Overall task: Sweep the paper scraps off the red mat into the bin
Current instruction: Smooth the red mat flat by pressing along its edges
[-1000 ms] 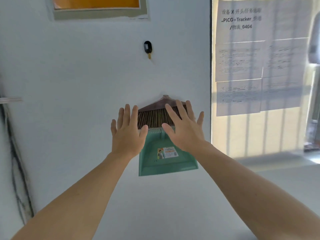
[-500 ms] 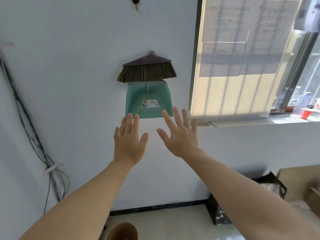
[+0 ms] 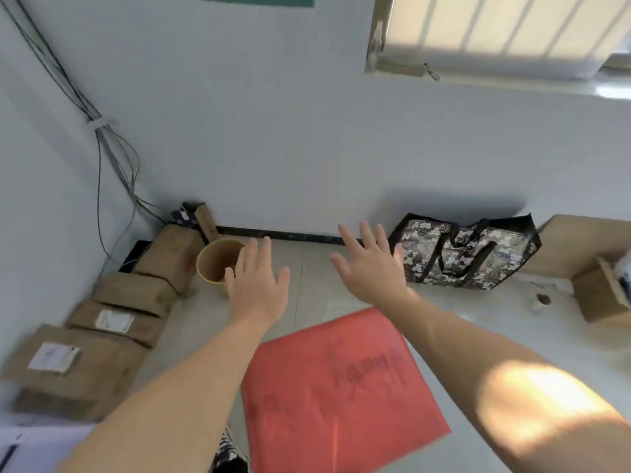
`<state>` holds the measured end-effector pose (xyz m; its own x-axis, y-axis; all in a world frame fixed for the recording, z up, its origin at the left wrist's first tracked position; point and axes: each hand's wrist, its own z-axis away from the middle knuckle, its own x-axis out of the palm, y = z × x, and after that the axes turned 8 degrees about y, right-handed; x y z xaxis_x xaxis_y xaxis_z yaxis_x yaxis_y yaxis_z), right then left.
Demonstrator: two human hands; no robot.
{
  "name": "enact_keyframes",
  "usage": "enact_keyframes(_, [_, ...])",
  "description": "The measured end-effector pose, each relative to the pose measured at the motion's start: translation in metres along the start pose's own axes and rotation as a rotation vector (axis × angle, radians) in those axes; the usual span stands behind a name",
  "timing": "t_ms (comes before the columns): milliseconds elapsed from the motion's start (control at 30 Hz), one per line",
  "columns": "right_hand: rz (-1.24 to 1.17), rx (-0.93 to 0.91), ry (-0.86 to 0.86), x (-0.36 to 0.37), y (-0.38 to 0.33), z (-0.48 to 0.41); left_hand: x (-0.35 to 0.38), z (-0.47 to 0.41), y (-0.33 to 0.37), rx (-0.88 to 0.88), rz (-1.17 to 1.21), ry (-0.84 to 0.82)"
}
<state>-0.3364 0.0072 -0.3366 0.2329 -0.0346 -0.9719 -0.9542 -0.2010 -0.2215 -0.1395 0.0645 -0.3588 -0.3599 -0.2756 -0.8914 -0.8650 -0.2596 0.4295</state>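
We are holding our left hand (image 3: 254, 288) and right hand (image 3: 370, 271) out empty, fingers spread. The mat (image 3: 341, 380) is lying on the floor (image 3: 478, 322), the bin (image 3: 218, 261) by its far-left corner; scraps are not showing. We are only preparing; a broom seems needed next.

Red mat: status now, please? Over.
Left hand and right hand open, empty. Red mat flat on floor; scraps not discernible. Bin stands beyond it, nothing between.

Pale floor (image 3: 478, 312) before me: red mat (image 3: 341, 387) lies flat mid-floor; brown bin (image 3: 218, 261) stands near the far-left corner beside cardboard boxes (image 3: 133, 291); camouflage bag (image 3: 467, 254) along the far edge.
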Motion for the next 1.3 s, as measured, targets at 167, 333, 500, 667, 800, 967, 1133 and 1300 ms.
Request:
enact_keyframes(167, [0.007, 0.042, -0.083, 0.064, 0.038, 0.084, 0.054, 0.096, -0.013, -0.082, -0.005, -0.141])
enact_keyframes(333, [-0.021, 0.083, -0.163, 0.130, 0.035, 0.128, 0.102, 0.136, -0.055, -0.189, -0.026, -0.213])
enact_keyframes(500, [-0.057, 0.163, -0.253, 0.226, 0.039, 0.178, 0.181, 0.183, -0.116, -0.235, -0.053, -0.335])
enact_keyframes(667, [-0.010, 0.201, -0.356, 0.356, 0.068, 0.219, 0.286, 0.226, -0.182, -0.260, -0.106, -0.427])
enact_keyframes(800, [0.004, 0.203, -0.400, 0.460, 0.093, 0.234, 0.376, 0.244, -0.228, -0.266, -0.131, -0.434])
enact_keyframes(967, [-0.014, 0.192, -0.392, 0.575, 0.122, 0.238, 0.486, 0.257, -0.276, -0.226, -0.096, -0.451])
enact_keyframes(1133, [-0.071, 0.144, -0.405, 0.662, 0.137, 0.232, 0.569, 0.264, -0.320, -0.182, -0.120, -0.506])
enact_keyframes(1300, [-0.052, 0.109, -0.394, 0.728, 0.148, 0.211, 0.629, 0.250, -0.352, -0.293, -0.188, -0.494])
